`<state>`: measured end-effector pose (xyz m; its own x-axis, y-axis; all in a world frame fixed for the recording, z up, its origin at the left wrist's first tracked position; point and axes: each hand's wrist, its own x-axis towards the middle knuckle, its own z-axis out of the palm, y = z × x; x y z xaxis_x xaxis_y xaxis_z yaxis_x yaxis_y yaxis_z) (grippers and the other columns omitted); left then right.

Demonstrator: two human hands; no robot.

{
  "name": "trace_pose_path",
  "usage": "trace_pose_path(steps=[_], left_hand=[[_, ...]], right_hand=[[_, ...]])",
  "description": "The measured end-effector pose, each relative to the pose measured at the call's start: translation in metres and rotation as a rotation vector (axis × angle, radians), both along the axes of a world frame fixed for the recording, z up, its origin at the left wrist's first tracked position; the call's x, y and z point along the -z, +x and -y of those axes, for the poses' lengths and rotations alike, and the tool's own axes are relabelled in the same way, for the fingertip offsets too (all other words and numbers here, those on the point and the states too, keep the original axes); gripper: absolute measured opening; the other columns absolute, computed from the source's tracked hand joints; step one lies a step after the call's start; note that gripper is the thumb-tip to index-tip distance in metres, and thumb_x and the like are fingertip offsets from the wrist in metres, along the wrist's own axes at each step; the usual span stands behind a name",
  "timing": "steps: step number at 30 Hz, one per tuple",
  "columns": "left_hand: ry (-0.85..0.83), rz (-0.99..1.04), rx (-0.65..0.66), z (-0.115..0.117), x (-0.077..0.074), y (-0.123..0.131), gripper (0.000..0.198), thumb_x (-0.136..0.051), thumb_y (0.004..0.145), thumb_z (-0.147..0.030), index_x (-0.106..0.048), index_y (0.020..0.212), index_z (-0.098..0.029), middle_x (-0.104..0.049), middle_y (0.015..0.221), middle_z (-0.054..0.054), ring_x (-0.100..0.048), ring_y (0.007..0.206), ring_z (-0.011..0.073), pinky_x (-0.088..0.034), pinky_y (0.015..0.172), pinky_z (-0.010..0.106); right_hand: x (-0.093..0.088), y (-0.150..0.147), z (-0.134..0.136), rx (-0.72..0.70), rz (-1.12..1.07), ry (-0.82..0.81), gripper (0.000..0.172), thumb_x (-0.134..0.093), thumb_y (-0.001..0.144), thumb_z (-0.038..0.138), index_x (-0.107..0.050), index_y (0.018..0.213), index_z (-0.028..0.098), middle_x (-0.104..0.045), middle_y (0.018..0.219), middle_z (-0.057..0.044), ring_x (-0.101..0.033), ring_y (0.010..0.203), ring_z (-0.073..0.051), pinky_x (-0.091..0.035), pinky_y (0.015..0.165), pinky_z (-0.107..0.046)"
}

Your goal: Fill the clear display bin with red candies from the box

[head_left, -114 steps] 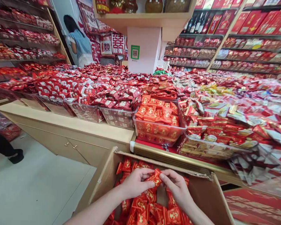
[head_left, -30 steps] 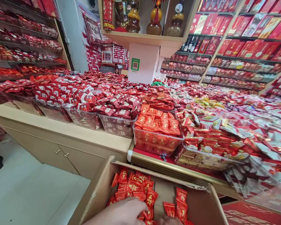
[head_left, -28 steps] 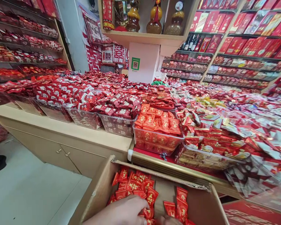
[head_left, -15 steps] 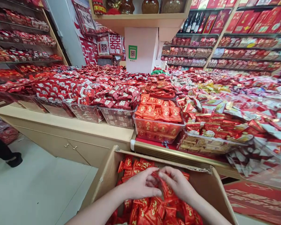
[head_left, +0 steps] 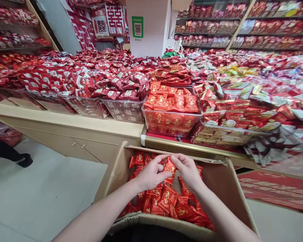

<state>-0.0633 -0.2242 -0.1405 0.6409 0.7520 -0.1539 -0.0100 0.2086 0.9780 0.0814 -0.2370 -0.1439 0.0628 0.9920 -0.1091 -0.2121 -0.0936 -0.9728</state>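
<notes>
Over an open cardboard box (head_left: 217, 174), my left hand (head_left: 151, 173) and my right hand (head_left: 187, 169) meet at a red candy packet (head_left: 170, 170) with gold characters. The right thumb and fingers pinch its top end. My left fingertips close on the same packet from the left side, thumb against its face. Several more red packets (head_left: 166, 200) lie loose in the box below. Straight ahead, a clear plastic bin (head_left: 170, 122) holds upright rows of the same red packets.
Bins of dark red packets (head_left: 126, 109) line the counter (head_left: 111, 127) to the left. Durian-labelled packets (head_left: 232, 117) fill a bin at the right. A red printed carton (head_left: 275, 190) stands low on the right. Another person's leg (head_left: 7, 151) shows at the far left.
The view has tilted down, bringing the box's near edge into sight. A red packet now shows plainly upright between both hands, with the right hand pinching its top.
</notes>
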Motion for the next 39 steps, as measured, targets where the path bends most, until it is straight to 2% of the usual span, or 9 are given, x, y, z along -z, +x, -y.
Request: trace_pose_path(steps=[6,11,15,18,21,26,29,33,39], left_hand=[[-0.205,0.053,0.058,0.0,-0.007,0.0,0.056,-0.061,0.069,-0.032,-0.032,0.114,-0.019,-0.059,0.074,0.001,-0.061,0.061,0.0152,-0.045,0.05,0.023],[-0.042,-0.097,-0.098,-0.004,-0.009,-0.008,0.026,-0.06,0.07,-0.031,-0.049,0.085,-0.014,-0.06,0.066,0.0,-0.061,0.058,0.0138,-0.042,0.048,0.02],[0.026,-0.134,-0.083,-0.007,-0.015,-0.016,0.022,-0.059,0.07,-0.033,-0.058,0.079,-0.012,-0.062,0.069,0.002,-0.062,0.059,0.0144,-0.041,0.047,0.019],[0.035,-0.046,-0.089,-0.006,-0.018,-0.02,0.024,-0.06,0.07,-0.035,-0.059,0.079,-0.013,-0.062,0.069,0.002,-0.062,0.057,0.0145,-0.04,0.046,0.018],[0.03,0.084,-0.138,-0.008,-0.018,-0.021,0.029,-0.053,0.075,-0.038,-0.054,0.092,-0.016,-0.062,0.075,0.003,-0.062,0.054,0.0134,-0.038,0.041,0.017],[0.064,0.059,-0.235,-0.01,-0.015,-0.021,0.026,-0.053,0.074,-0.036,-0.052,0.09,-0.015,-0.062,0.076,0.003,-0.059,0.054,0.0109,-0.043,0.05,0.021],[0.087,-0.04,-0.222,-0.009,-0.012,-0.02,0.023,-0.054,0.073,-0.032,-0.054,0.086,-0.014,-0.062,0.071,0.002,-0.058,0.058,0.0113,-0.045,0.058,0.024],[0.13,-0.158,-0.189,-0.006,-0.003,-0.017,0.02,-0.051,0.072,-0.028,-0.056,0.084,-0.013,-0.062,0.07,0.003,-0.057,0.061,0.0124,-0.045,0.059,0.024],[0.319,-0.35,-0.115,-0.007,0.001,-0.02,0.023,-0.045,0.075,-0.027,-0.06,0.085,-0.014,-0.064,0.072,0.004,-0.057,0.061,0.0127,-0.042,0.054,0.021]], right_hand=[[0.002,0.001,0.006,0.089,0.002,0.073,0.017,-0.056,0.073,0.034,-0.057,0.071,0.018,-0.056,0.059,0.003,-0.047,0.053,-0.009,-0.039,0.053,-0.022],[-0.008,0.01,0.009,-0.026,0.17,0.171,0.016,-0.059,0.071,0.032,-0.06,0.082,0.02,-0.065,0.081,-0.004,-0.058,0.075,-0.016,-0.046,0.069,-0.028],[-0.019,0.015,0.013,-0.12,0.374,0.276,0.011,-0.057,0.073,0.03,-0.064,0.076,0.021,-0.067,0.08,-0.005,-0.06,0.076,-0.019,-0.048,0.068,-0.029],[-0.037,0.016,0.017,-0.163,0.47,0.329,0.013,-0.054,0.075,0.029,-0.064,0.08,0.023,-0.067,0.082,-0.005,-0.061,0.076,-0.019,-0.049,0.067,-0.028],[-0.076,0.022,0.012,-0.139,0.642,0.412,0.015,-0.053,0.076,0.029,-0.063,0.086,0.024,-0.068,0.086,-0.005,-0.062,0.076,-0.018,-0.05,0.065,-0.027],[-0.168,0.041,-0.059,0.351,1.119,0.682,0.021,-0.054,0.074,0.036,-0.061,0.085,0.019,-0.067,0.08,-0.006,-0.06,0.064,-0.017,-0.046,0.059,-0.028],[-0.198,0.045,-0.129,0.346,1.507,0.667,0.019,-0.049,0.078,0.03,-0.058,0.085,0.015,-0.066,0.082,-0.009,-0.059,0.071,-0.018,-0.042,0.065,-0.028],[-0.195,0.041,-0.195,0.113,1.858,0.523,0.016,-0.045,0.077,0.017,-0.057,0.083,0.008,-0.064,0.078,-0.016,-0.058,0.074,-0.021,-0.038,0.061,-0.027],[-0.176,0.043,-0.212,-0.092,1.853,0.499,0.006,-0.059,0.062,0.015,-0.062,0.067,0.013,-0.065,0.069,-0.009,-0.058,0.067,-0.019,-0.036,0.056,-0.024]])
